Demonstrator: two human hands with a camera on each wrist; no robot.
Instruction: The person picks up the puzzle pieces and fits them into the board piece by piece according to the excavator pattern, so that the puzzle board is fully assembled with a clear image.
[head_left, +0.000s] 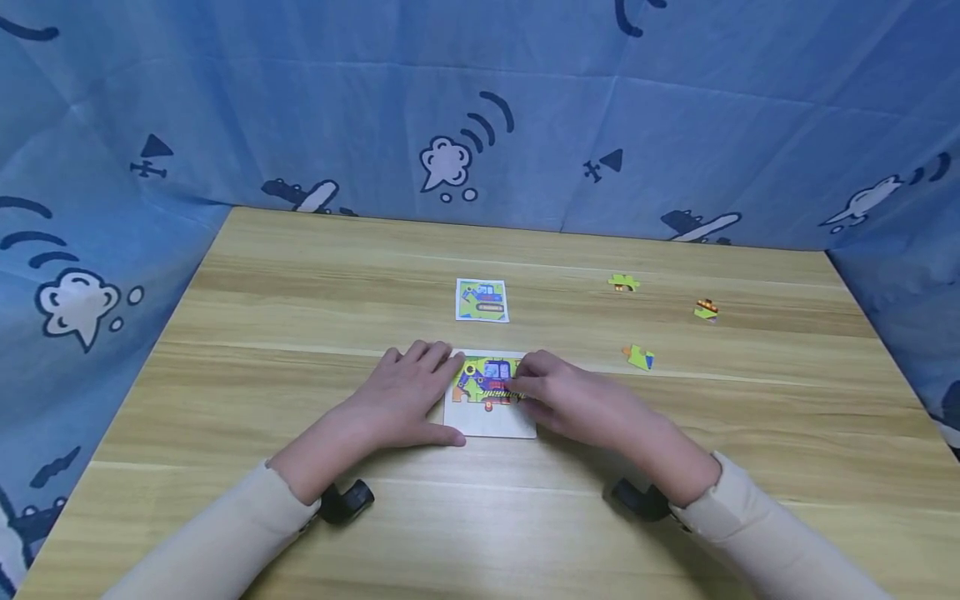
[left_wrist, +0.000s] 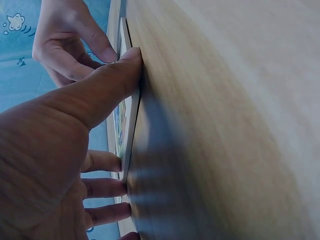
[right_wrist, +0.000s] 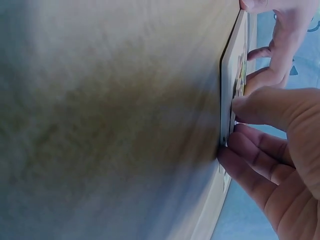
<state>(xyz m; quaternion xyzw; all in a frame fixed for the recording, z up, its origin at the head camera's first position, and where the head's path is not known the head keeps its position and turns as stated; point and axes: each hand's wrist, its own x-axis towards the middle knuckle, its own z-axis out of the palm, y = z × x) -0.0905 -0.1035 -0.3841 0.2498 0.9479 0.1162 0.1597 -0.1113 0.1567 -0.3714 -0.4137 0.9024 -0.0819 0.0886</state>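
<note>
A white puzzle board [head_left: 491, 427] lies flat on the table, its upper part covered by joined pieces of a blue and green digger picture [head_left: 491, 379]. My left hand [head_left: 408, 396] rests at the board's left side, fingers extended along that edge and thumb on the near corner. At the right edge, my right hand [head_left: 570, 396] has thumb and bent fingers at a puzzle piece, mostly hidden by them. In the right wrist view the thumb [right_wrist: 245, 106] touches the piece layer, with other fingertips by the board's side.
Behind the board lies a small square picture card [head_left: 482, 301] of the digger. Loose pieces lie to the right: a green one [head_left: 623, 282], a striped one [head_left: 706, 311] and a green and blue one [head_left: 640, 357]. A blue patterned curtain [head_left: 525, 108] borders the table [head_left: 337, 283].
</note>
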